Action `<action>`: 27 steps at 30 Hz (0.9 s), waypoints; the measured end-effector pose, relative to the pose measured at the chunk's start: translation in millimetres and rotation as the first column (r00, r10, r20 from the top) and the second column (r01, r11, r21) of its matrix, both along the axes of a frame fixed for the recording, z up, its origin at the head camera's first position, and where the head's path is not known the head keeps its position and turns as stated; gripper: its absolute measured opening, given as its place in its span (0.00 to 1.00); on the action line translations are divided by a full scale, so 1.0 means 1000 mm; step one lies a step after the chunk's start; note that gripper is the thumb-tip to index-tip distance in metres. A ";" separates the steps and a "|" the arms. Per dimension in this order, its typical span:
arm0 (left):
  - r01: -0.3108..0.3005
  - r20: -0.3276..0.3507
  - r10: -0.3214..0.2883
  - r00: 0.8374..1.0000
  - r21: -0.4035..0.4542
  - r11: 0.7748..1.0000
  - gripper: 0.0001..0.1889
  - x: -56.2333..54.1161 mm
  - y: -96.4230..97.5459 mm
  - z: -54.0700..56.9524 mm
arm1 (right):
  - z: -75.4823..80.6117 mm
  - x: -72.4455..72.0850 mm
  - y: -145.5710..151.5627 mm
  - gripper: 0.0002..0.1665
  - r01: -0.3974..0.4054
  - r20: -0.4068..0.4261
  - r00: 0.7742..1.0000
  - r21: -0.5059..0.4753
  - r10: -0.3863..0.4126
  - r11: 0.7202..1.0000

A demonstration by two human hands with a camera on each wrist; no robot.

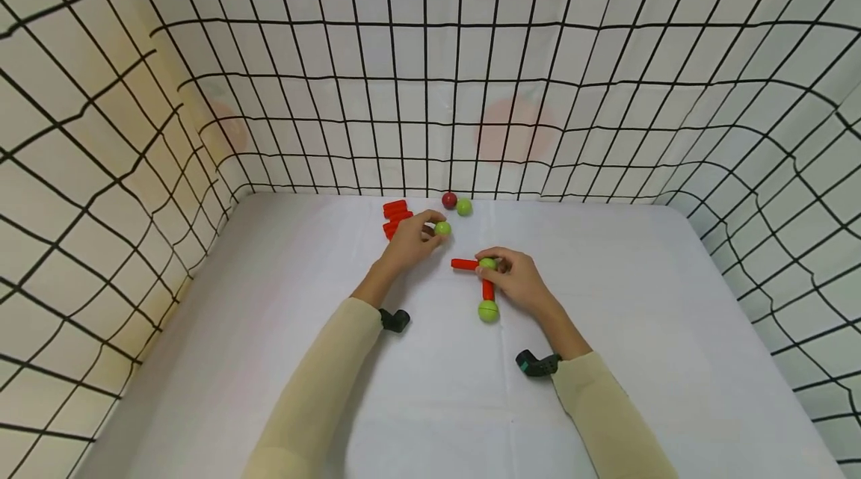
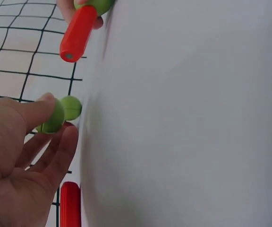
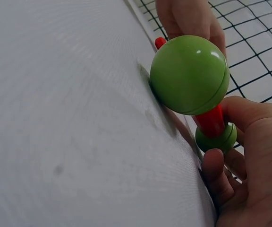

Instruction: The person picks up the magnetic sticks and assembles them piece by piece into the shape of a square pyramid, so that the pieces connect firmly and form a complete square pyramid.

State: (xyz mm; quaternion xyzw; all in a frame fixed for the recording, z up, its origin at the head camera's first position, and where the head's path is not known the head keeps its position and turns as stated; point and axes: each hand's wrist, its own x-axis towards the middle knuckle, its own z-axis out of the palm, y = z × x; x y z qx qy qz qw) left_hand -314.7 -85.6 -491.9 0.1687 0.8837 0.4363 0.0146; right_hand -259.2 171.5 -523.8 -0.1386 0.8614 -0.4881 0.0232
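Observation:
In the head view, my left hand [image 1: 409,241] pinches a loose green ball [image 1: 442,229] between thumb and fingers, just above the table. My right hand [image 1: 523,282] grips another green ball [image 1: 487,264], the corner of a joined piece. From that corner one red stick [image 1: 464,264] points left, its far end bare. A second red stick [image 1: 488,290] runs toward me and ends in a green ball [image 1: 488,311]. The right wrist view shows this end ball [image 3: 188,73] large and close, with a seam line. The left wrist view shows the bare stick's end [image 2: 70,56].
Several red sticks [image 1: 395,210] lie in a group beyond my left hand, partly hidden by it. A dark red ball [image 1: 449,200] and a green ball [image 1: 464,207] sit near the back edge. Black wire mesh [image 1: 425,75] borders the white table [image 1: 430,419] at back and sides.

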 end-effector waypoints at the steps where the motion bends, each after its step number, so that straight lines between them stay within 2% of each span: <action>1: 0.005 0.002 -0.005 1.000 0.014 1.000 0.20 0.003 -0.001 0.000 | 0.000 0.000 0.001 0.14 0.003 0.002 1.000 -0.001 -0.003 1.000; 9: 0.067 0.019 -0.068 0.997 0.065 0.996 0.22 0.031 -0.014 -0.003 | -0.001 0.002 0.002 0.15 0.008 0.009 1.000 0.008 -0.008 1.000; 14: 0.096 0.018 -0.097 0.995 0.083 0.992 0.20 0.043 -0.019 -0.007 | 0.000 0.001 0.003 0.14 0.009 -0.003 1.000 0.005 -0.009 1.000; 21: 0.106 0.019 -0.108 0.994 0.111 0.988 0.19 0.050 -0.021 -0.014 | 0.000 0.001 0.003 0.15 0.006 -0.003 1.000 -0.013 -0.006 1.000; 27: 0.117 0.033 -0.122 0.992 0.124 0.985 0.19 0.051 -0.020 -0.017 | 0.000 0.000 0.003 0.14 0.005 -0.009 1.000 -0.009 -0.006 1.000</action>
